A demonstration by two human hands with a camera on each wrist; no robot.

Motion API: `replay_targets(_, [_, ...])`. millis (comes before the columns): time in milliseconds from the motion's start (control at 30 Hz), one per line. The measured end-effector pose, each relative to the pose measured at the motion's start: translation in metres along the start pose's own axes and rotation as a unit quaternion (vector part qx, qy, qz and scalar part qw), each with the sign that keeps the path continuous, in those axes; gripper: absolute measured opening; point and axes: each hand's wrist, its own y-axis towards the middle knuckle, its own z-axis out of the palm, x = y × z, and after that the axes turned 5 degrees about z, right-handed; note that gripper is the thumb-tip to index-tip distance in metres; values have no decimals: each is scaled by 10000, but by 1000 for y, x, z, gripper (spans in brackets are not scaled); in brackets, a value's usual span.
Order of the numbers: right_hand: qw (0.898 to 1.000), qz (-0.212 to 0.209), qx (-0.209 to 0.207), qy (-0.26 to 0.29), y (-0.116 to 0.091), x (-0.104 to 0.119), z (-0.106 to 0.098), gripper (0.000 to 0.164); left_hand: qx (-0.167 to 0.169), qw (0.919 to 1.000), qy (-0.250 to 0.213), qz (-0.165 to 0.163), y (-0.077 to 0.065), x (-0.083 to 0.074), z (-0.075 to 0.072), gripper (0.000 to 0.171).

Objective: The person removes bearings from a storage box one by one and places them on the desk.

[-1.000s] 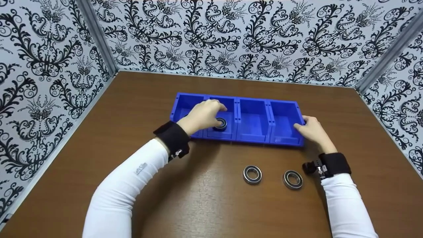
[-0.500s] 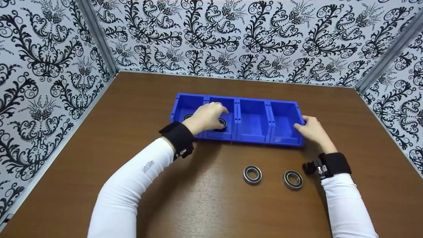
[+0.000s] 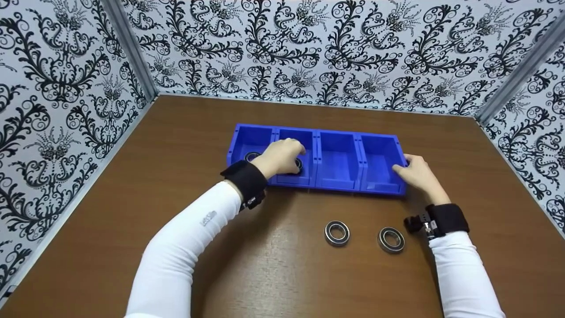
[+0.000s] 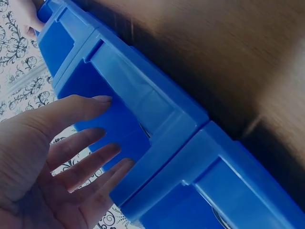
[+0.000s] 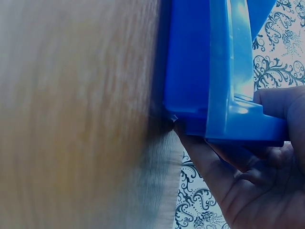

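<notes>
A blue bin (image 3: 339, 163) with a row of compartments stands on the table. My left hand (image 3: 280, 156) hovers over its second compartment from the left, partly hiding a ball bearing (image 3: 299, 165) there. In the left wrist view the fingers of that left hand (image 4: 71, 152) are spread loosely and hold nothing. Another bearing (image 3: 252, 156) lies in the leftmost compartment, partly behind the wrist. At the bin's right end my right hand (image 3: 417, 176) grips the side wall. The right wrist view shows its thumb (image 5: 274, 102) over the rim and fingers against the outside.
Two more ball bearings, a left one (image 3: 337, 233) and a right one (image 3: 391, 240), lie flat on the brown table (image 3: 282, 274) in front of the bin. Patterned wall panels (image 3: 304, 53) border the table at the back and sides.
My left hand has shifted slightly right and down over the second compartment, uncovering more of the leftmost bearing and covering more of the other. My right hand and the bin have stayed put.
</notes>
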Motion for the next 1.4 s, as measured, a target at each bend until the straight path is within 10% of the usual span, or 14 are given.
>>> replay_targets(1400, [9998,-78,-71,171,0,-1,2,49,387,9971,385,-537,23,-5,20,21])
